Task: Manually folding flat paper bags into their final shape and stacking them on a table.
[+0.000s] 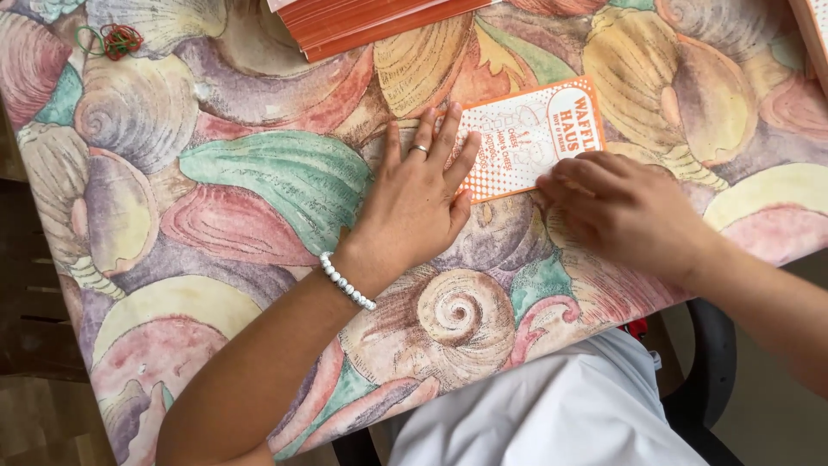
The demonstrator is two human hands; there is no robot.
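An orange and white printed card lies flat on a table covered with a seashell-patterned cloth. My left hand, with a ring and a white bead bracelet, lies flat with its fingers spread, the fingertips pressing on the card's left end. My right hand rests with curled fingers on the card's lower right edge. Neither hand lifts the card.
A stack of orange-edged cards lies at the table's far edge. Red and green rubber bands sit at the far left. Another stack's corner shows at the far right. A black chair is below me.
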